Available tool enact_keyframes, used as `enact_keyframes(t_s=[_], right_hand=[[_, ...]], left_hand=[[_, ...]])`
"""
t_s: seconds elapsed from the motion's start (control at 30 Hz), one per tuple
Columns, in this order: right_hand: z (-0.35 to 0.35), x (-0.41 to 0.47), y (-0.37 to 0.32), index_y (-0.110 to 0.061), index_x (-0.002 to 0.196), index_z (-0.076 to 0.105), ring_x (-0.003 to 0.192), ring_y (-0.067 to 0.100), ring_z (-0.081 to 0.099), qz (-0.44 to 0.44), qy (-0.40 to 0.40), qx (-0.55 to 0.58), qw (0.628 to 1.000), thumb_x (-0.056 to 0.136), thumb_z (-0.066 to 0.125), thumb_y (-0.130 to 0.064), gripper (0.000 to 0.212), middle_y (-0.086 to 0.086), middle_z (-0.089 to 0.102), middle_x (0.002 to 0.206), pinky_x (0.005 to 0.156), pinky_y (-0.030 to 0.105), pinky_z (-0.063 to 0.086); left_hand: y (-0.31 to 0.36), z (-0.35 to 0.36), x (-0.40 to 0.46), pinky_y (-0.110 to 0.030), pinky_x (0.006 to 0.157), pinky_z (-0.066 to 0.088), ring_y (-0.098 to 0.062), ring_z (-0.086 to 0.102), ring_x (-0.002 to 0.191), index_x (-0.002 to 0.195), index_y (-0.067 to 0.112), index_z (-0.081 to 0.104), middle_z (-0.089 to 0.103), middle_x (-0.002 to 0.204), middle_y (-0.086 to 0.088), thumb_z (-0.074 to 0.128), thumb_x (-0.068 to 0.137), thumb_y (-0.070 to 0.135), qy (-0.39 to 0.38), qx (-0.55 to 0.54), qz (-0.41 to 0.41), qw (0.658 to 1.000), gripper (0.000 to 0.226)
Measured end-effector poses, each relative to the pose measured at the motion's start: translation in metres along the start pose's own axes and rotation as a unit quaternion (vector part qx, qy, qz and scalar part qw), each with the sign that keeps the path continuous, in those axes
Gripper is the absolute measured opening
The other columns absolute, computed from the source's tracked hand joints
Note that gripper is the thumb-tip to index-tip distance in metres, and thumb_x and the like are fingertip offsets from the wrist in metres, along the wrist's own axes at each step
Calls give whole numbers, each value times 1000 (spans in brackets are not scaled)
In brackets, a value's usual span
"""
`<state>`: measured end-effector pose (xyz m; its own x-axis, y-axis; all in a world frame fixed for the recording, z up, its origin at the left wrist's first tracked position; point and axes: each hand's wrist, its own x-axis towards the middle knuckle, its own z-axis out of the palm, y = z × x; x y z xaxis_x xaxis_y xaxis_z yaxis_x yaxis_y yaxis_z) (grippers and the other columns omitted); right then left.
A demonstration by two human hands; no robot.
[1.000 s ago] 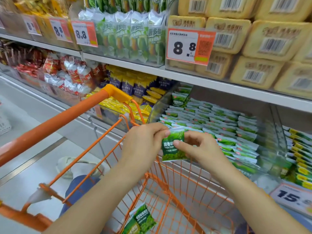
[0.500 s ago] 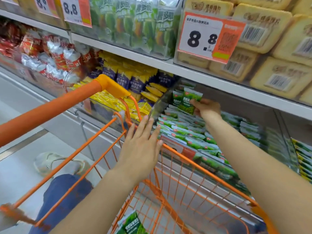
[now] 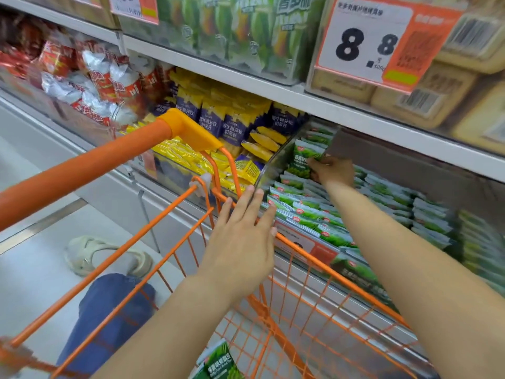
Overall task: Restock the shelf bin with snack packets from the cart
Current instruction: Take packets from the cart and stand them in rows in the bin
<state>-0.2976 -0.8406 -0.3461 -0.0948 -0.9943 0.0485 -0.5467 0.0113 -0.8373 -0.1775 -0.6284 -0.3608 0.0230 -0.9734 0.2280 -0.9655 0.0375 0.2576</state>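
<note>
My right hand [image 3: 334, 170] reaches deep into the clear shelf bin [image 3: 270, 166] and grips a green snack packet [image 3: 304, 157], held upright at the bin's back left corner. Rows of the same green packets [image 3: 322, 214] fill the bin below it. My left hand [image 3: 240, 236] hovers with straight, spread fingers over the orange cart's [image 3: 175, 239] front rim and holds nothing. Another green packet [image 3: 218, 362] lies on the cart's floor at the bottom of the view.
Left of the green bin sit yellow and blue packets [image 3: 226, 124], then red ones [image 3: 90, 77]. The shelf above [image 3: 273, 88] carries an 8.8 price tag [image 3: 366, 42]. The cart's orange handle [image 3: 90, 162] crosses the left. My shoe [image 3: 106, 255] stands on the pale floor.
One second ago both hands held the green packet over the cart. My right hand has carried it into the bin's back left corner, and my left hand let go and opened over the cart rim.
</note>
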Motion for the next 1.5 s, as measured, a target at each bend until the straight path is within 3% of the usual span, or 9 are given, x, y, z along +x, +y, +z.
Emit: enact_keyframes(t_s=[0.13,0.23,0.4,0.63,0.83,1.07,1.17,1.33,1.5], right_hand=[[-14,-22,-6,-9,113,58,75,13,54,-11,55,8,998,88,66,-37,38,-5,58,85,67,28,42],[-36,-78,-6,-15,99,59,76,12,57,-192,38,68,978,92,59,-27,13,-7,60,81,71,30,47],[-56,-183,8,-32,64,53,53,4,55,-326,-218,-74,917,88,55,-42,26,-11,57,54,54,28,40],[5,-249,58,-17,129,50,106,30,58,-387,-499,-495,597,93,53,-32,38,8,59,118,72,36,48],[53,-266,114,-11,153,-3,144,30,17,-433,-541,-534,485,92,61,-36,92,11,7,160,106,45,38],[42,-266,113,-1,129,45,99,35,56,-444,-502,-538,511,96,48,-11,35,18,55,116,66,41,43],[11,-255,94,-11,101,53,75,30,53,-330,-536,-476,614,96,47,-25,15,13,58,88,58,35,36],[-41,-228,50,-6,109,56,67,22,68,-93,-490,-126,857,93,55,-15,18,10,66,79,63,34,56],[-72,-215,26,-2,108,63,43,15,57,114,-457,267,841,93,50,-5,20,7,68,70,45,23,52]], left_hand=[[2,-7,2,-37,117,-9,-16,-13,148,152,23,24,3,162,-3,4,97,41,-20,-9,-7,1000,62],[1,-22,0,-38,118,-3,-19,-5,149,151,22,27,7,162,-4,26,103,38,-40,22,1,999,50],[2,-58,-36,-43,101,40,-28,46,126,134,16,47,52,134,-8,43,99,33,-85,49,42,994,39],[-13,-40,-106,-31,71,39,-25,57,111,139,20,41,55,126,-8,35,104,26,-347,169,-25,922,36],[-14,-24,-101,-34,73,41,-29,58,108,136,16,43,59,120,-11,38,104,29,-336,124,-46,933,35],[-17,-24,-104,-33,70,40,-27,59,102,127,12,52,60,115,-9,38,103,30,-348,106,-61,929,33],[-15,-28,-104,-32,67,39,-27,59,98,128,14,50,60,105,-7,36,102,29,-309,91,-54,945,33],[-9,-40,-102,-35,86,48,-22,47,126,145,28,34,42,146,2,41,93,4,-214,-42,-34,975,57],[2,-45,-98,-33,98,45,7,14,141,135,62,26,15,154,28,57,88,3,-130,-199,47,970,82]])
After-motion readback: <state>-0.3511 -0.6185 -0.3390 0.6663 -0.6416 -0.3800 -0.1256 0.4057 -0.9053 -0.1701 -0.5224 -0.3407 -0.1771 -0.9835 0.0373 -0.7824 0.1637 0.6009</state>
